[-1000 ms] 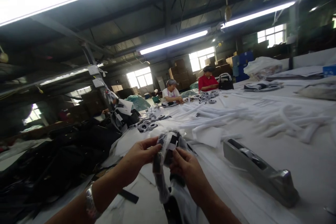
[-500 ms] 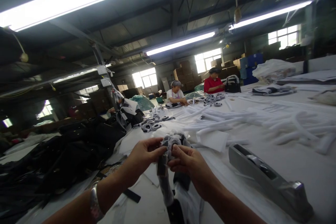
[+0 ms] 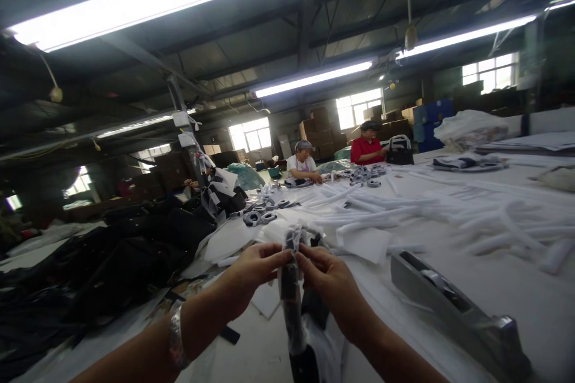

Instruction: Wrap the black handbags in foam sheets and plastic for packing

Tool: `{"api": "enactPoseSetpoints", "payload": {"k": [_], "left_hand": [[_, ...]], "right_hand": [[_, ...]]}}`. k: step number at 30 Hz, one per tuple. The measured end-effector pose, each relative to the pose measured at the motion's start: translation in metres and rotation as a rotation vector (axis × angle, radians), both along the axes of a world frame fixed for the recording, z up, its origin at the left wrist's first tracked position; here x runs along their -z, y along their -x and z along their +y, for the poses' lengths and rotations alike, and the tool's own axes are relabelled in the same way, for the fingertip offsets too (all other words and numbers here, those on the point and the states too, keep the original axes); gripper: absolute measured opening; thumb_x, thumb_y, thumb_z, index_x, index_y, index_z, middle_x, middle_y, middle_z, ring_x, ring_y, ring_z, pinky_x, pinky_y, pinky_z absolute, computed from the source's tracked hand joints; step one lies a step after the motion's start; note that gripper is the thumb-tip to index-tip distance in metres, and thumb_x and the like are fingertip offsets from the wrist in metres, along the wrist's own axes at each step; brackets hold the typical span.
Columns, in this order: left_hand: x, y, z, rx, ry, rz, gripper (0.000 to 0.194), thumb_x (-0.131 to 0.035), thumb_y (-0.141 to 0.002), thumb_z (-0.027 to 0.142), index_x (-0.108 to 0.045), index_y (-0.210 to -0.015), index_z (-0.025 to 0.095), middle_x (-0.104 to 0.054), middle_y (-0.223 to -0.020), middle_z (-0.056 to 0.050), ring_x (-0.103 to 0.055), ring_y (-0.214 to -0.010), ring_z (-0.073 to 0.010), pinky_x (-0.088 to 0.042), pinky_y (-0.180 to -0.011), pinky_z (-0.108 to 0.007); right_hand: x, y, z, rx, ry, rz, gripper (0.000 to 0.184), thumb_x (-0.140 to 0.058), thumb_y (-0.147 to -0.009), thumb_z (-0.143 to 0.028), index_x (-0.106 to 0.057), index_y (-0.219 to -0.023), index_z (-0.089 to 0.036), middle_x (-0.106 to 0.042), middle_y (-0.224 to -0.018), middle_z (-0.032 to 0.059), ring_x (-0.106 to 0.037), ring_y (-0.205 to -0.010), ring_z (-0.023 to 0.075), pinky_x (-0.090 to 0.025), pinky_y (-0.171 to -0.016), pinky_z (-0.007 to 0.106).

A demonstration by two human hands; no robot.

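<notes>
A black bag strap (image 3: 294, 311), partly covered in thin clear plastic, stands between my hands over the white table (image 3: 251, 365). My left hand (image 3: 258, 269), with a silver bracelet (image 3: 178, 338) at its wrist, pinches the left side of the wrapped upper end. From the right, my right hand (image 3: 326, 275) pinches the same wrapped part with thumb and fingers. Loose plastic bunches above the fingertips. What lies under the wrap there is hard to make out. To the right of my right hand rests a grey tape dispenser (image 3: 458, 311).
White foam tubes (image 3: 381, 209) spread over the table's middle and right. Coiled grey-and-black straps (image 3: 259, 218) lie farther off. Black bags (image 3: 126, 275) are heaped at left. Two people (image 3: 304, 164) sit at the far side, one in red (image 3: 366, 149). A third person is partly hidden behind the bags.
My hands have come closer together at the strap's upper end, and my right hand's grip on the plastic has shifted. The whole view has moved slightly.
</notes>
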State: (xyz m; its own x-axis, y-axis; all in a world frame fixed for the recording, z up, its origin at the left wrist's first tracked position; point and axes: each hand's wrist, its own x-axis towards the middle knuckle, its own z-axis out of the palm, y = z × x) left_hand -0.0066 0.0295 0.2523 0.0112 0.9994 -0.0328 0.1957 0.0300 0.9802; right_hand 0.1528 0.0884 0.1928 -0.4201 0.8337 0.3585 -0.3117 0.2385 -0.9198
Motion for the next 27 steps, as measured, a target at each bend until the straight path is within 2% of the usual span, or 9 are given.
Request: {"api": "enactPoseSetpoints", "payload": {"k": [3, 6, 8, 11, 13, 17, 20, 23, 27], "left_hand": [[0.009, -0.002, 0.001, -0.026, -0.065, -0.054, 0.042, -0.072, -0.083, 0.049, -0.073, -0.101, 0.012, -0.072, -0.090, -0.008, -0.065, -0.086, -0.0219, -0.046, -0.080, -0.032], [0.014, -0.002, 0.006, -0.044, -0.073, -0.113, 0.040, -0.073, -0.082, 0.049, -0.073, -0.099, 0.012, -0.071, -0.086, -0.007, -0.064, -0.080, -0.0189, -0.046, -0.074, -0.028], [0.012, 0.000, 0.010, -0.065, -0.060, -0.142, 0.039, -0.074, -0.081, 0.049, -0.073, -0.097, 0.013, -0.071, -0.083, -0.006, -0.063, -0.076, -0.0174, -0.046, -0.071, -0.026], [0.003, 0.003, 0.014, -0.092, -0.038, -0.162, 0.037, -0.077, -0.079, 0.046, -0.073, -0.096, 0.013, -0.071, -0.082, -0.005, -0.063, -0.073, -0.0156, -0.048, -0.069, -0.024], [-0.003, 0.008, 0.014, -0.085, -0.015, -0.145, 0.035, -0.078, -0.079, 0.043, -0.074, -0.097, 0.014, -0.071, -0.081, -0.004, -0.063, -0.071, -0.0144, -0.048, -0.067, -0.022], [-0.009, 0.027, -0.001, -0.081, 0.079, -0.097, 0.037, -0.080, -0.077, 0.039, -0.074, -0.106, 0.017, -0.074, -0.087, -0.005, -0.065, -0.075, -0.0173, -0.048, -0.061, -0.021], [-0.007, 0.043, -0.019, -0.144, 0.163, -0.081, 0.041, -0.079, -0.076, 0.044, -0.075, -0.108, 0.018, -0.075, -0.094, -0.007, -0.067, -0.083, -0.0223, -0.047, -0.058, -0.021], [-0.003, 0.052, -0.030, -0.232, 0.148, -0.110, 0.041, -0.080, -0.073, 0.047, -0.076, -0.104, 0.020, -0.076, -0.093, -0.007, -0.068, -0.082, -0.0242, -0.047, -0.054, -0.022], [0.006, 0.058, -0.031, -0.337, 0.070, -0.145, 0.045, -0.084, -0.066, 0.049, -0.077, -0.100, 0.020, -0.075, -0.083, -0.007, -0.067, -0.074, -0.0241, -0.043, -0.049, -0.023]], "right_hand": [[0.013, -0.010, 0.006, 0.214, -0.234, -0.119, 0.036, -0.063, -0.089, -0.048, -0.076, -0.113, -0.025, -0.069, -0.097, 0.0066, -0.066, -0.079, 0.0212, -0.056, -0.070, 0.032], [0.051, -0.016, 0.000, 0.351, -0.303, -0.176, 0.035, -0.058, -0.093, -0.043, -0.072, -0.121, -0.028, -0.069, -0.118, 0.0095, -0.064, -0.108, 0.0284, -0.051, -0.098, 0.042], [0.083, -0.011, -0.011, 0.339, -0.289, -0.251, 0.040, -0.059, -0.091, -0.044, -0.068, -0.127, -0.028, -0.060, -0.137, 0.0106, -0.054, -0.128, 0.0331, -0.039, -0.112, 0.050], [0.119, 0.006, -0.032, 0.205, -0.285, -0.330, 0.045, -0.058, -0.092, -0.045, -0.064, -0.133, -0.029, -0.036, -0.159, 0.0087, -0.035, -0.144, 0.0353, -0.030, -0.117, 0.053], [0.125, 0.014, -0.043, 0.132, -0.312, -0.314, 0.045, -0.059, -0.092, -0.041, -0.063, -0.134, -0.028, -0.032, -0.161, 0.0083, -0.033, -0.145, 0.0337, -0.031, -0.118, 0.050], [0.116, 0.001, -0.044, 0.074, -0.247, -0.276, 0.032, -0.062, -0.092, -0.035, -0.070, -0.122, -0.028, -0.065, -0.133, 0.0077, -0.065, -0.117, 0.0247, -0.053, -0.097, 0.034], [0.121, -0.030, -0.013, 0.241, -0.224, -0.486, 0.025, -0.057, -0.095, -0.033, -0.075, -0.111, -0.024, -0.076, -0.108, 0.0050, -0.072, -0.096, 0.0207, -0.058, -0.081, 0.029], [0.137, -0.052, 0.045, 0.343, -0.229, -0.653, 0.024, -0.055, -0.096, -0.030, -0.074, -0.107, -0.020, -0.075, -0.109, 0.0087, -0.070, -0.101, 0.0237, -0.055, -0.089, 0.036], [0.152, -0.041, 0.125, 0.378, -0.292, -0.913, 0.020, -0.061, -0.096, -0.031, -0.068, -0.108, -0.017, -0.070, -0.114, 0.0076, -0.066, -0.104, 0.0215, -0.052, -0.095, 0.045]]}}
